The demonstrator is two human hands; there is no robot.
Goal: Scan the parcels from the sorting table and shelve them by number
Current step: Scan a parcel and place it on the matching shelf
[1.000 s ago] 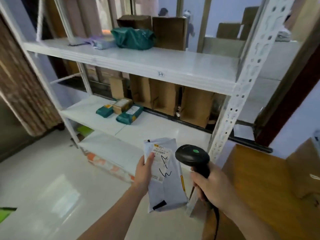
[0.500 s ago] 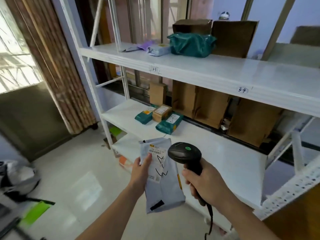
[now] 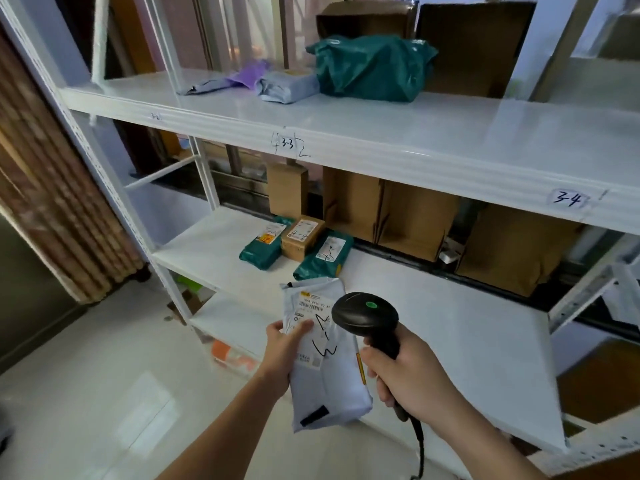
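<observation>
From the head camera, the left hand (image 3: 285,355) holds a flat pale grey parcel (image 3: 325,368) in the air in front of the white shelf rack (image 3: 381,147), thumb pressed on its face and fingers curled behind its left edge. The parcel is a soft plastic mailer with a white barcode label, black handwritten marks across it, a yellow strip on its right edge and a black tab near its lower end. The right hand (image 3: 412,379) is wrapped round the handle of a black scanner (image 3: 367,315), whose head, with a green dot, sits just beside the parcel's upper right. On the middle shelf, near its left end, lie two green bags (image 3: 261,245) and a small brown box (image 3: 302,235). The top shelf's front edge reads 3-3 and 3-4.
</observation>
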